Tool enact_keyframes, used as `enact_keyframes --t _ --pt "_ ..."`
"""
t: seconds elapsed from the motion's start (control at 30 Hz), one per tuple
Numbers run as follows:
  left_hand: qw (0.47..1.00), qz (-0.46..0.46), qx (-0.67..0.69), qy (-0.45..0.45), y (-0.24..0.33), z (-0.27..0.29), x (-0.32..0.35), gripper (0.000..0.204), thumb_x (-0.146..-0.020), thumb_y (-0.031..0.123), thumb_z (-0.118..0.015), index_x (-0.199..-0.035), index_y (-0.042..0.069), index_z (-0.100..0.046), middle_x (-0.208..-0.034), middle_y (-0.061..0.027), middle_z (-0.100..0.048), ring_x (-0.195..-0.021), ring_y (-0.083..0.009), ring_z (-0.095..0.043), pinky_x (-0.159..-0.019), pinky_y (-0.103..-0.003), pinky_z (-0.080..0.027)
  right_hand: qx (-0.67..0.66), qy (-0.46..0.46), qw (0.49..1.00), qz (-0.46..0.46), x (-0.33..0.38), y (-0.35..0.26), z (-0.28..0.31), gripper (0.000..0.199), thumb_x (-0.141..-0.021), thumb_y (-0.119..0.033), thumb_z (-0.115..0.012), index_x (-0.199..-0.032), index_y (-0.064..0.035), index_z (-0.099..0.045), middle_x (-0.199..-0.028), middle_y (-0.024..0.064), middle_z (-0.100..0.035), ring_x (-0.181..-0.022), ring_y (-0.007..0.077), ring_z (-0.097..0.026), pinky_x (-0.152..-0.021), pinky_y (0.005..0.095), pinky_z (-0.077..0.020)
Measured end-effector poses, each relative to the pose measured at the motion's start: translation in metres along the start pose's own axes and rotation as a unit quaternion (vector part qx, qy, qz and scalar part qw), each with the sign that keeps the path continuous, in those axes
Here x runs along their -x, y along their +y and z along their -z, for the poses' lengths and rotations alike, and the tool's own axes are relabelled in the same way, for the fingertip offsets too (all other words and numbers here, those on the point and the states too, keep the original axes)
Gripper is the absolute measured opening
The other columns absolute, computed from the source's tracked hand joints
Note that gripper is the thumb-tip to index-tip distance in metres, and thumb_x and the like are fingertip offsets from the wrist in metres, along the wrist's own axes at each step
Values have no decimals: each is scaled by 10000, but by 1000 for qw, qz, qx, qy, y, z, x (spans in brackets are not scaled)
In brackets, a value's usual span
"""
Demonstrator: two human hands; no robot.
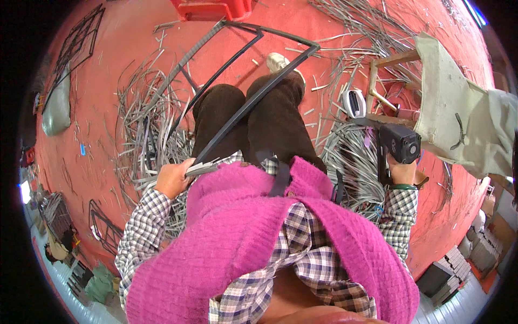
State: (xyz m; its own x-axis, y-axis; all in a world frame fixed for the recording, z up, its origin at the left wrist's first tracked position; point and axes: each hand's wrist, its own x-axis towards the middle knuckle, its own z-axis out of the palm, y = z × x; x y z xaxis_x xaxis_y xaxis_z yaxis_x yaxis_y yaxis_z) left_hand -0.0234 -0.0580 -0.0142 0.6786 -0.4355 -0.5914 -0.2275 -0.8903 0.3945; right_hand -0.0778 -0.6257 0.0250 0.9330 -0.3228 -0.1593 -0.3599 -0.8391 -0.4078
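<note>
Across my thighs lies a dark angular frame (237, 120), its far corner reaching out above the floor. My left hand (175, 178) is closed round the near end of one of its bars, with pale grey strips (204, 168) at the fingers. My right hand (402, 171), out to the side, grips the handle of a black nail-gun-like power tool (400, 142). The tool is held beside a cloth-covered stand and apart from the frame; its exact kind is hard to tell.
Grey strips (353, 162) lie in heaps on the red floor (118, 48) on both sides of my legs. A wooden stand draped in beige cloth (448, 102) is at the right. A red plastic container (213, 9) sits ahead; more dark frames (78, 38) lie far left.
</note>
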Motion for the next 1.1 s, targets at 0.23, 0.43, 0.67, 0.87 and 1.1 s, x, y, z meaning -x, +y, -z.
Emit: enact_keyframes --t 0.23,0.43,0.67,0.87,1.1 --pt "999 -20 47 -5 4 31 -2 195 -752 251 -637 -828 100 -540 -638 -155 -571 -609 -348 -568 -520 -436 -419 -41 -20 999 -13 -13 -34 -19 329 -662 -69 -653 -985 -23 -604 -906 150 -642 -839 283 -618 -766 355 -463" --pt "995 -69 73 24 11 48 -32 228 -764 277 -635 -775 87 -509 -614 -152 -553 -604 -348 -561 -524 -436 -405 -56 -36 998 9 -12 -43 -32 355 -667 -107 -690 -999 -21 -596 -935 143 -639 -870 275 -612 -777 340 -460" --pt "906 52 418 45 25 104 -61 225 -846 233 -560 -861 9 -550 -613 -51 -565 -535 -153 -530 -558 -276 -428 -86 -126 984 -91 -10 -57 -18 361 -663 -63 -678 -1000 18 -578 -943 116 -633 -864 264 -592 -802 343 -445" --pt "925 87 370 5 6 140 -17 261 -818 267 -598 -776 9 -587 -633 -26 -564 -612 -119 -530 -608 -276 -426 41 -127 991 24 -16 -53 12 331 -697 -138 -681 -984 -3 -587 -913 123 -627 -797 214 -597 -731 337 -461" --pt "986 80 149 -3 13 80 35 243 -720 249 -666 -790 31 -586 -716 -150 -591 -684 -316 -577 -620 -385 -438 13 -126 991 51 -24 -45 0 249 -697 -86 -663 -931 -29 -599 -908 88 -629 -819 208 -602 -754 318 -462"
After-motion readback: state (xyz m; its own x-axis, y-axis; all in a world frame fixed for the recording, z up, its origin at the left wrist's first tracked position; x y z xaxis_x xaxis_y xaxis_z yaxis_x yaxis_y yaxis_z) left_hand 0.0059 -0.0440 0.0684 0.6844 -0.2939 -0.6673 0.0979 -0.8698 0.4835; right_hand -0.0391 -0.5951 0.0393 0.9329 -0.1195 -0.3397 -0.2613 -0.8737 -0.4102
